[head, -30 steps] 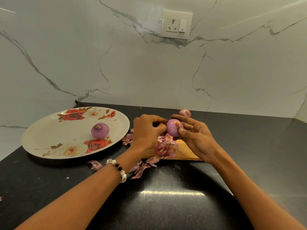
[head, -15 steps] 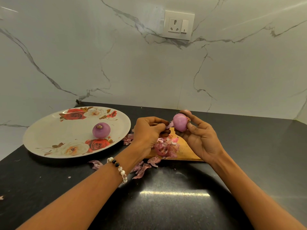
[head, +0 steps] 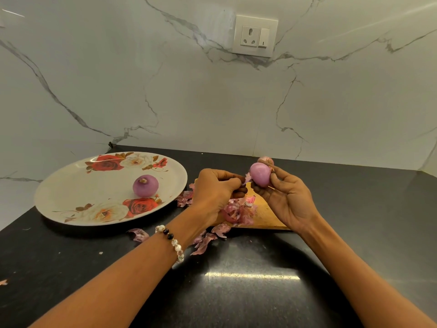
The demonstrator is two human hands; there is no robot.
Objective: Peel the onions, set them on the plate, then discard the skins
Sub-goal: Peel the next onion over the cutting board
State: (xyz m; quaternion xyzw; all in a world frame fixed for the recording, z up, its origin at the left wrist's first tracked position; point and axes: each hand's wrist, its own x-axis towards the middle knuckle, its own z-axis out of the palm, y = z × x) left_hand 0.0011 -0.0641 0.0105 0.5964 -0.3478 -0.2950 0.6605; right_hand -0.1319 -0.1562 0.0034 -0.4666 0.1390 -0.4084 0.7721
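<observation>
We worked at a black counter (head: pixel 236 292) set against a white marble wall (head: pixel 142 91); a socket (head: pixel 255 36) sat high on that wall. A glare strip lay on the counter between our forearms.

Our right hand (head: pixel 287 200) was raised above the board (head: pixel 267 217), palm turned toward us, fingers and thumb curled round the onion (head: pixel 260 174) and gripping it. Our left hand (head: pixel 216 192) was curled beside it, fingertips pinching a strip of skin (head: pixel 247 179) that touched the onion's left side. A bead bracelet (head: pixel 173 242) circled the left wrist.

Counts: three onions in view. One in the right hand, smooth and pink. One peeled onion (head: pixel 145 185) resting on the floral plate (head: pixel 71 197), right of its middle. A third onion (head: pixel 266 160) lay behind the held one, mostly hidden, papery skin showing; we could not tell what it rested on.

One plate, left of the board, on the counter. One board, wooden, partly under our hands.

Skins (head: pixel 236 213): one heap on the board, loose scraps off its left edge and near the bracelet; too many small bits to count. One stray scrap (head: pixel 3 282) lay at the far left edge.
</observation>
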